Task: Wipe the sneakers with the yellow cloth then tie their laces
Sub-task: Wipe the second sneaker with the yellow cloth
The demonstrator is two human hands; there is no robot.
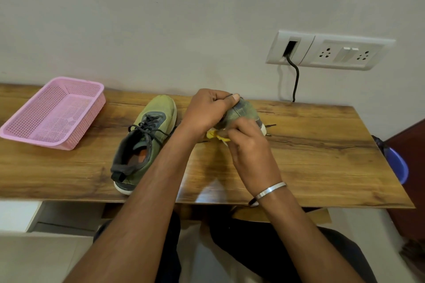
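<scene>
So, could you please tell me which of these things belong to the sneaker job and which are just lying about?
In the job:
- held sneaker, gripped by left hand
- yellow cloth, in right hand
- second sneaker, laces loose, on the table

Lying about:
- pink basket
- wall sockets
- black cable

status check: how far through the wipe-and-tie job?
Midway, by the look of it. Left hand grips the second green sneaker; right hand holds the yellow cloth against it. The other green sneaker sits on the wooden table, laces loose; whether it was wiped is unclear. Tying remains.
</scene>
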